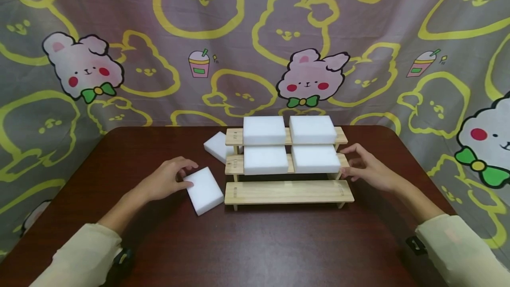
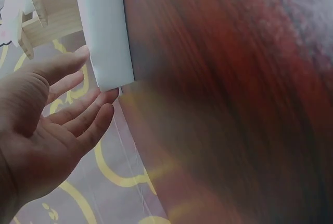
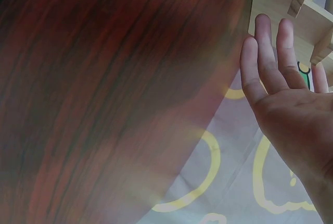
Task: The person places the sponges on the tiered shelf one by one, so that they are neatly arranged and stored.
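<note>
While touching the nearer white block (image 1: 205, 189) on the surface (image 1: 263, 249) with left hand (image 1: 170, 180) loosely spread, having right hand (image 1: 368, 169) wide beside the wooden rack (image 1: 288, 192); cannot tell if in contact. On its upper two tiers, four white blocks (image 1: 264, 129); behind, to left, another block (image 1: 218, 144).

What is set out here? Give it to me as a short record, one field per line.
table: dark red-brown
rack: wooden, three stepped shelves
upper blocks: two, white, on the top shelf
middle blocks: two, white, on the middle shelf
near loose block: white, left of the rack
far loose block: white, partly hidden by the rack
left grip: touching the near loose block; firm hold unclear
right grip: beside the rack's right end; contact unclear
</note>
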The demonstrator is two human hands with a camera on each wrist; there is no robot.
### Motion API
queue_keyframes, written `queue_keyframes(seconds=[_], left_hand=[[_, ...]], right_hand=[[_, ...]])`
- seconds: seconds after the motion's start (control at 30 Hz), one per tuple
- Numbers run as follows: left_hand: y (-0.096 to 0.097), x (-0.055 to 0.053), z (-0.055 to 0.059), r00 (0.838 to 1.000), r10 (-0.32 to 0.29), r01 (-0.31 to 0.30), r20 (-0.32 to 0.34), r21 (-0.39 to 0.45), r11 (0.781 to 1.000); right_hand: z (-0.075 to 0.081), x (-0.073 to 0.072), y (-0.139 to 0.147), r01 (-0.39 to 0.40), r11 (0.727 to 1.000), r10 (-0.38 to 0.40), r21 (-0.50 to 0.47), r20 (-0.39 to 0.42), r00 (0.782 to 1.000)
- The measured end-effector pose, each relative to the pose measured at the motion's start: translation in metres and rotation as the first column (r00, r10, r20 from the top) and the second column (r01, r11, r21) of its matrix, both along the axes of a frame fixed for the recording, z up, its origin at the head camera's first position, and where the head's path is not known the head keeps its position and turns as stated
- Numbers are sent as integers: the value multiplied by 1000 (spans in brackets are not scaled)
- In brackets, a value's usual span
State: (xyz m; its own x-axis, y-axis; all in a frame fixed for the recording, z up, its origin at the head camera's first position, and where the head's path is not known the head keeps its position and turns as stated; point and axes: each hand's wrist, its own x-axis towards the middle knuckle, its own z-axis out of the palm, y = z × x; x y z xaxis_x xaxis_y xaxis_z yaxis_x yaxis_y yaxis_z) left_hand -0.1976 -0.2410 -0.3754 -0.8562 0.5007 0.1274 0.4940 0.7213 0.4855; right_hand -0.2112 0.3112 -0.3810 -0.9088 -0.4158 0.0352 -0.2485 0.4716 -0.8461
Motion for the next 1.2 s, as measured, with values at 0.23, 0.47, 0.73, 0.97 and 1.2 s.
queue_keyframes(seconds=[0.23,0.47,0.73,0.97,1.2], left_hand=[[-5,0,2,998,58,-58,6,-21,998],[-6,0,6,993,110,-108,34,-49,993],[-6,-1,4,998,26,-29,-52,-63,998],[-6,-1,8,998,-37,40,49,-74,996],[-8,-4,7,990,-91,100,111,-81,992]], right_hand=[[0,0,0,2,1000,-2,-3,7,1000],[0,1,1,2,1000,-2,-9,11,1000],[2,3,0,-3,1000,3,-10,14,1000],[4,2,-2,9,1000,-9,-4,20,1000],[3,2,-1,9,1000,-9,-6,23,1000]])
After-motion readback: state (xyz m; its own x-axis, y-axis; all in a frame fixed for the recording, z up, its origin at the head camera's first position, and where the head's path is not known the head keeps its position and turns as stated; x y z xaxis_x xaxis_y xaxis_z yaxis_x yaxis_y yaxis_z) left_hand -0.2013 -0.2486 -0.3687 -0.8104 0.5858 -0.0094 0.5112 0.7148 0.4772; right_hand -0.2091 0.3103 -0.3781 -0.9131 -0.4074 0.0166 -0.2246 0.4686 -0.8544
